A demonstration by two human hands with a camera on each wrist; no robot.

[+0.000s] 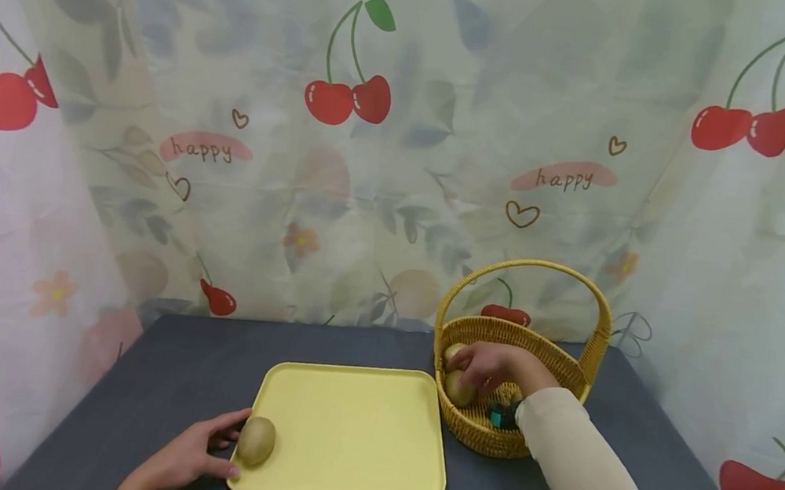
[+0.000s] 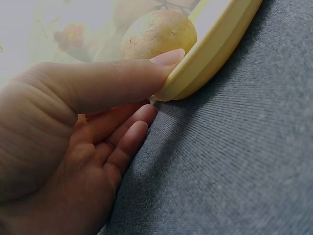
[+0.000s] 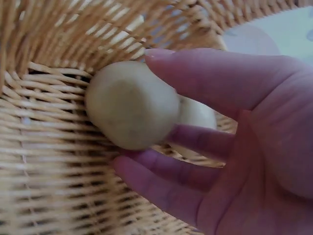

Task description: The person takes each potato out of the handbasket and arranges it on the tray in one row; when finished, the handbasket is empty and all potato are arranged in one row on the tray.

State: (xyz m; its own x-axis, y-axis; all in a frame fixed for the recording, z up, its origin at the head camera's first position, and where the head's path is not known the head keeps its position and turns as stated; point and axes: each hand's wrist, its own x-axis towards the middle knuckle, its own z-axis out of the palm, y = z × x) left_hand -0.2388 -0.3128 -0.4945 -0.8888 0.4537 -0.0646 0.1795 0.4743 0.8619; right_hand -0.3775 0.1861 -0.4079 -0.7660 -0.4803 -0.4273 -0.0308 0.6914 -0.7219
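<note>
Inside a wicker basket (image 1: 487,444) at the right, fingers and thumb of the right hand (image 1: 496,364) curved around a potato (image 3: 129,107), grasping it. Just behind, a second potato (image 3: 199,116). Along the left rim of a yellow tray (image 1: 352,438), left hand (image 1: 184,452) relaxed, thumb and index touching; just inside, another potato (image 1: 256,441). Underneath, dark grey cloth (image 1: 205,353); beyond, a pale curtain (image 1: 399,175) printed with red cherries.

Right wrist view dim — left partly overexposed
</note>
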